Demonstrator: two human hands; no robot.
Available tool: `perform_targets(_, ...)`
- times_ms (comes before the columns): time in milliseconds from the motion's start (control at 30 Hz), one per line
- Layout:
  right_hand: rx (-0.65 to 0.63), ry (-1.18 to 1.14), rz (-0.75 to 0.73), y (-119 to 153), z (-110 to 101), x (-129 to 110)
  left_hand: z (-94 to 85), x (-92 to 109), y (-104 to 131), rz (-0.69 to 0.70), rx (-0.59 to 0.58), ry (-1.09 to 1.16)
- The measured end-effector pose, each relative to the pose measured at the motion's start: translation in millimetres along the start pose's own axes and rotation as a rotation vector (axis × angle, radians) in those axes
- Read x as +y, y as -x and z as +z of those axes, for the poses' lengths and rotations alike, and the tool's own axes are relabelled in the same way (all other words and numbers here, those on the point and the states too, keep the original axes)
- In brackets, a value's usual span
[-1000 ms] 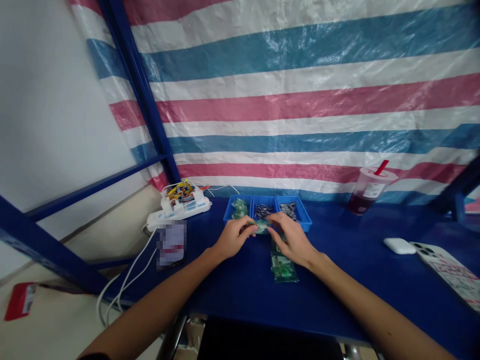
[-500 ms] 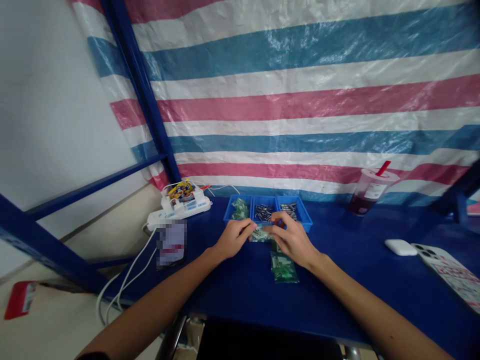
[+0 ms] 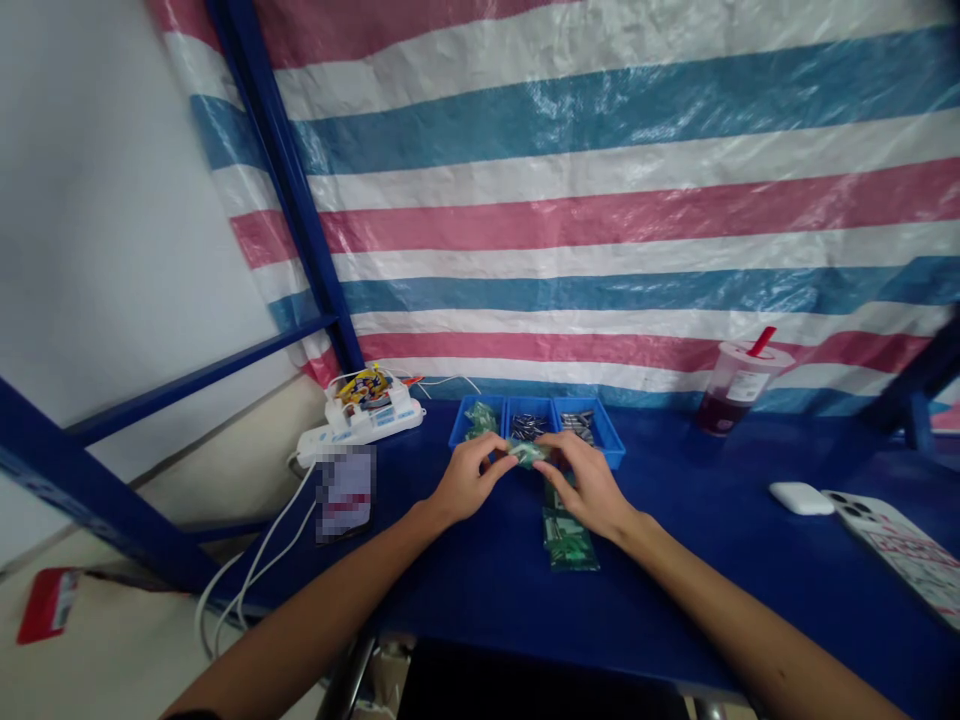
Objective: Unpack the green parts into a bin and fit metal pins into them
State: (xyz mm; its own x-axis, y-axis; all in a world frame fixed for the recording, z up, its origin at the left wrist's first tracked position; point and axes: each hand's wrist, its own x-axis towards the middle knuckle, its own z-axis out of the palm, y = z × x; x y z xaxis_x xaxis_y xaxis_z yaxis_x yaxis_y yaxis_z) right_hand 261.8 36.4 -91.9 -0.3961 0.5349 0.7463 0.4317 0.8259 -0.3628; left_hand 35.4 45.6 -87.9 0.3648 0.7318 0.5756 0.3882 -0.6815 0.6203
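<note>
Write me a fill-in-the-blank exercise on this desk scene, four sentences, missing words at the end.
1. The left hand and right hand hold a small packet tinted ____.
2. Just beyond the hands, ____ blue bins stand in a row.
3. The straw in the lidded cup is coloured ____.
4. The small white case lies on the person's ____ side of the tabletop.

Missing words: green; three; red; right.
</note>
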Motion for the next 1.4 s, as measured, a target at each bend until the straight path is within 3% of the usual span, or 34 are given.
perform_targets(133,0.01,0.046,-0.042,2,-1,0,-1.7,0,0,-0.048,0.039,0.006)
perform_targets(333,-0.019,0.158,-0.105,4,-1,7,-1.4,0,1,-0.081,-0.037,0.061)
perform_targets(500,0.0,0.085,-0.094,2,-3,5,-3.3,0,2,-0.058,-0.074,0.027)
perform_targets(633,0.031,-0.073,-0.002,-1,-2,0,-4.9,-1,3,-0.036,-0.05,0.007)
perform_targets(867,0.076,-0.307,0.336,-3,5,3,1.3,-3,3,-0.015,-0.015,0.037)
perform_targets(967,0.065,-0.441,0.408,-2,7,2,3.4,-5,4,-0.023,0.036,0.058)
perform_targets(1133,0.071,-0.518,0.364,-1,8,-1,3.2,-4,4,-0.032,0.059,0.065)
perform_targets(1400,0.023,-0.209,0.232,-2,-3,-7,0.0,-2,4,-0.008,0.016,0.087)
